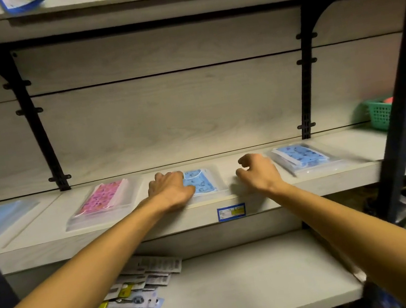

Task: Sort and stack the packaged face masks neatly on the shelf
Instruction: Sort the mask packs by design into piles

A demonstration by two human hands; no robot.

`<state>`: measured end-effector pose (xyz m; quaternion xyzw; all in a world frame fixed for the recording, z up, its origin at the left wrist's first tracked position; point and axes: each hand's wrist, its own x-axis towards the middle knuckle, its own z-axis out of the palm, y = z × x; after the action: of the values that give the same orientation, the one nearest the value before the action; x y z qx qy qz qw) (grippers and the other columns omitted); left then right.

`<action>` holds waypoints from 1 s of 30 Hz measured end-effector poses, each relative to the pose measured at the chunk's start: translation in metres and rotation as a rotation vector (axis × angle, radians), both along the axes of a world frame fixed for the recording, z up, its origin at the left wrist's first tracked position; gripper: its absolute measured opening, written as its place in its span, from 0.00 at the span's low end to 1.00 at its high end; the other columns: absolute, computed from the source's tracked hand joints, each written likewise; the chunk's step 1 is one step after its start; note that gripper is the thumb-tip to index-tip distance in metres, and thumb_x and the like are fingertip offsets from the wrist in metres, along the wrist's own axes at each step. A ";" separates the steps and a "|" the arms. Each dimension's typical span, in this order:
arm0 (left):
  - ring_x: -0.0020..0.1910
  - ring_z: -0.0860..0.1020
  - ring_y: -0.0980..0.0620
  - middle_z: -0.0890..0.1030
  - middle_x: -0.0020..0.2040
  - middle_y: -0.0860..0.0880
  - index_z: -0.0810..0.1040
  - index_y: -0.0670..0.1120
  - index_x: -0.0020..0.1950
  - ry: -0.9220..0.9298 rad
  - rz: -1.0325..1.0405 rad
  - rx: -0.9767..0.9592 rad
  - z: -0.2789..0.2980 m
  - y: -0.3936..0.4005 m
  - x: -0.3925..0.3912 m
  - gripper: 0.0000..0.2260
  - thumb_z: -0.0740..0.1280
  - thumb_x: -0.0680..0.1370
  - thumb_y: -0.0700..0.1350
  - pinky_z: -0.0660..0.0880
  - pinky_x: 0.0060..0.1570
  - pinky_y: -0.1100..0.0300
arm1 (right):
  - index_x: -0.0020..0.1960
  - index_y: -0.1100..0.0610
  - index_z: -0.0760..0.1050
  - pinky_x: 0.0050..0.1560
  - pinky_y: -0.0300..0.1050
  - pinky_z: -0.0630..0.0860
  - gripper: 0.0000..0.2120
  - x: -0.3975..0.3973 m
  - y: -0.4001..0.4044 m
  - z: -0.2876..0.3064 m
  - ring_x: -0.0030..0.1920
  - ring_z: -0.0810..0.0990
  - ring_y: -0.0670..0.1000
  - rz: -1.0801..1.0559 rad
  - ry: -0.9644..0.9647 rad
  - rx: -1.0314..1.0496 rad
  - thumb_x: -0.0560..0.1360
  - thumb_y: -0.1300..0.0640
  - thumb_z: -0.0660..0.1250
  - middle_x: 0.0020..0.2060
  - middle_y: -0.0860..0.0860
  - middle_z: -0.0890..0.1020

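left hand [170, 189] presses the middle blue mask pack [202, 183] (fingers curled); right hand [258, 172] loosely curled, empty.

Three clear packs of masks are laid flat along the front part of the shelf [295, 194]: a pink pack [104, 199] toward the left, a blue pack [202, 183] in the middle, another blue pack [302, 157] toward the right, angled a bit. The middle pack's left side is covered by the left hand [170, 189], fingers curled on it. The right hand [258, 172] is held loosely curled between the two blue packs, nothing gripped. A green basket [386, 117] is parked at the right end.
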<state>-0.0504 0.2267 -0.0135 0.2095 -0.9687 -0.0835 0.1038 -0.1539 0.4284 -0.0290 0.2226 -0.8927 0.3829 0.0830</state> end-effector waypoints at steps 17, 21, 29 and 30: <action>0.49 0.75 0.46 0.79 0.57 0.45 0.73 0.46 0.56 -0.068 -0.238 0.290 -0.016 0.174 -0.151 0.22 0.57 0.80 0.64 0.68 0.40 0.56 | 0.60 0.59 0.73 0.55 0.53 0.76 0.25 -0.134 0.189 0.002 0.57 0.76 0.61 -0.319 -0.070 0.173 0.78 0.38 0.62 0.58 0.61 0.79; 0.49 0.78 0.46 0.80 0.52 0.48 0.74 0.46 0.56 -0.030 -0.238 0.283 -0.021 0.195 -0.172 0.22 0.56 0.81 0.64 0.69 0.39 0.56 | 0.46 0.58 0.70 0.40 0.46 0.71 0.22 -0.156 0.200 -0.006 0.44 0.77 0.54 -0.251 -0.151 0.151 0.80 0.37 0.60 0.48 0.55 0.79; 0.49 0.78 0.46 0.80 0.53 0.48 0.76 0.45 0.62 0.014 -0.184 0.251 -0.026 0.207 -0.180 0.24 0.57 0.82 0.63 0.68 0.39 0.56 | 0.47 0.59 0.76 0.33 0.43 0.70 0.12 -0.163 0.197 -0.010 0.40 0.77 0.51 -0.046 -0.205 0.021 0.79 0.50 0.62 0.44 0.54 0.81; 0.48 0.77 0.47 0.79 0.53 0.48 0.76 0.45 0.62 0.022 -0.179 0.251 -0.026 0.205 -0.178 0.23 0.57 0.82 0.63 0.67 0.38 0.56 | 0.46 0.59 0.75 0.34 0.43 0.71 0.11 -0.163 0.193 -0.012 0.40 0.78 0.51 -0.045 -0.206 0.012 0.78 0.51 0.62 0.43 0.54 0.80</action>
<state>-0.2287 0.4322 -0.0395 0.1325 -0.9643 -0.2150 0.0793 -0.3169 0.6216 -0.0409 0.1623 -0.9037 0.3963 -0.0022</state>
